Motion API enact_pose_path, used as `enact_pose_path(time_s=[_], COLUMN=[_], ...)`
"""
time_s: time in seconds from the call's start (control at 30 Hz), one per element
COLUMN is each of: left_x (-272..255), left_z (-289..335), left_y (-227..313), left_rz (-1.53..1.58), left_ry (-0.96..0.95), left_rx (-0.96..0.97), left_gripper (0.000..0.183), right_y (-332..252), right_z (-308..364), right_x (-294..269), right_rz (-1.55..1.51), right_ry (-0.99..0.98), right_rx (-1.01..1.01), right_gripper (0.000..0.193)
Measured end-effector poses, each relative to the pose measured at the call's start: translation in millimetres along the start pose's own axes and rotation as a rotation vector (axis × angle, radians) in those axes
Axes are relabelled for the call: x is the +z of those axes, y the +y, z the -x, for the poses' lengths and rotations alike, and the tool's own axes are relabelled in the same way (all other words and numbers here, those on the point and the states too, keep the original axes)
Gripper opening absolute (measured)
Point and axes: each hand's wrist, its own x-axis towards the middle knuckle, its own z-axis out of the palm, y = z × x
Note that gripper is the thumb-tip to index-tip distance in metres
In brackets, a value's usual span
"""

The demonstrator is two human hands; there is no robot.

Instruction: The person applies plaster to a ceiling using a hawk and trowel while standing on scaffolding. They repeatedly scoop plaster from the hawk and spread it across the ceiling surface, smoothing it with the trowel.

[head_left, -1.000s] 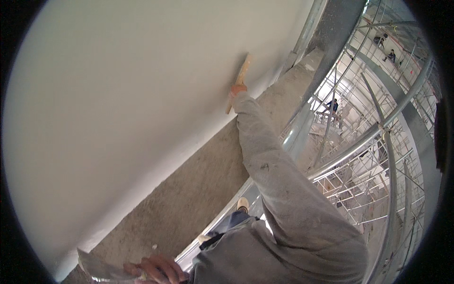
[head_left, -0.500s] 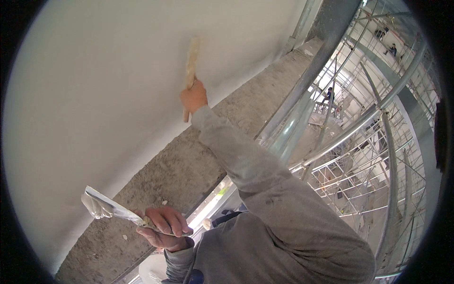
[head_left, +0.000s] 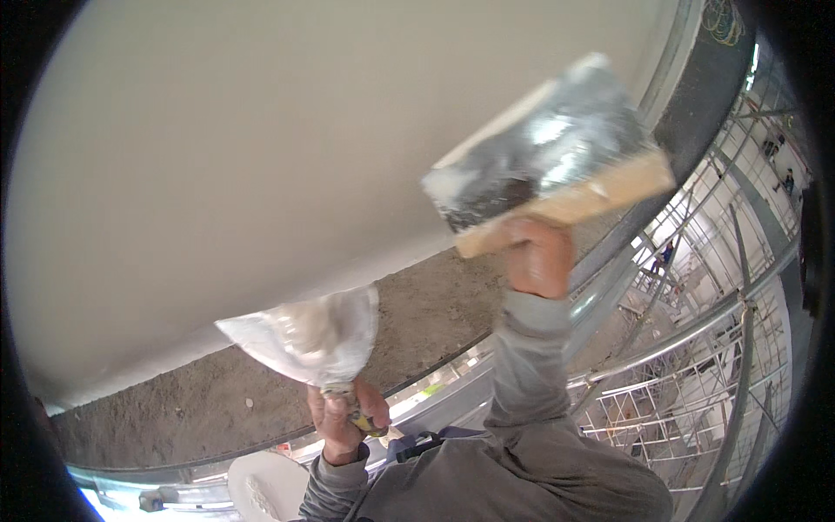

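Note:
My left hand [head_left: 342, 412] is closed round the handle of a wide, fan-shaped putty knife [head_left: 356, 335], low in front of my body. A lump of wet white putty [head_left: 306, 329] sits on its blade. Out to the right, my right hand [head_left: 541, 254] grips the wooden edge of a broad plastering trowel [head_left: 565, 130]. The trowel's shiny metal face is turned toward me and carries grey-white smears; motion blurs it a little. It is held in front of the smooth off-white wall [head_left: 252, 165]; I cannot tell whether it touches.
A rough concrete ledge [head_left: 191, 409] runs along the wall's lower edge. Below it at the bottom stands a round white container [head_left: 261, 483], with pale lumps in it. Metal scaffold pipes [head_left: 678, 344] fill the right side over a deep drop, with small distant people among them.
My right hand has moved right and away from the wall, turning the trowel from edge-on to show its metal face. My left hand has turned the putty knife, so its blade now shows broadside.

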Motion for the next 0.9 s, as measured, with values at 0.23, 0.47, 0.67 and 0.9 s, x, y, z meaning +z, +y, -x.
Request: enact_pose_path(time_s=[0.23,0.47,0.67,0.9], left_x=[21.6,55.3,100.2,167.1], left_z=[-5.8,-14.5,-28.4,-51.7], left_y=[-8.8,-42.2,-83.3,-154.8], left_rz=[-0.210,-0.266,-0.305,-0.036], left_ry=[-0.200,-0.397,-0.545,-0.713], left_rx=[-0.425,-0.557,-0.595,-0.622], left_gripper=[0.030,0.027,0.022,0.018], right_y=[-62.2,-63.3,-47.8,-48.0], right_z=[27.6,29.6,14.4,2.6], right_x=[-49.0,-98.3,-198.2,-322.9], right_rz=[-0.530,-0.483,0.082,1.316], right_ry=[-0.278,-0.362,-0.458,-0.620], right_rx=[-0.035,-0.118,-0.178,-0.139], right_gripper=[0.048,0.061,0.044,0.039])
